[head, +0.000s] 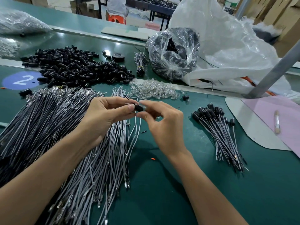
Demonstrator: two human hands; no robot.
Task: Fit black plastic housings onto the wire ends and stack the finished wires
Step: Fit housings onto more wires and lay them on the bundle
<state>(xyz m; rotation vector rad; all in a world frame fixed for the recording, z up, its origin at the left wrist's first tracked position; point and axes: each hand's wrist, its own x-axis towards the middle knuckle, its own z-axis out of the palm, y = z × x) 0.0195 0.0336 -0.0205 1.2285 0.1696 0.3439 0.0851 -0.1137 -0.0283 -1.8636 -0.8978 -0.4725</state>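
Black plastic sat between your two hands in the head view: one black housing, held above the middle of the green worktop. Your left hand pinched its left end, with the thumb tip against the near side and the curled fingers behind it. Your right hand pinched its right end, forefinger over the top and thumb underneath, the other fingers loosely curled. A grey wire hung from the housing and dropped between your wrists towards the worktop. A thin dark lead stuck up and to the left of the housing, past your left fingers.

Under your left forearm lay the spread of loose wires, reaching the worktop's left and near edges. The pile of housings lay towards the far left, with a heap of clear parts just beside it on the right. The stack of finished wires lay to the right of your right hand, well apart from it, capped ends towards the far edge.
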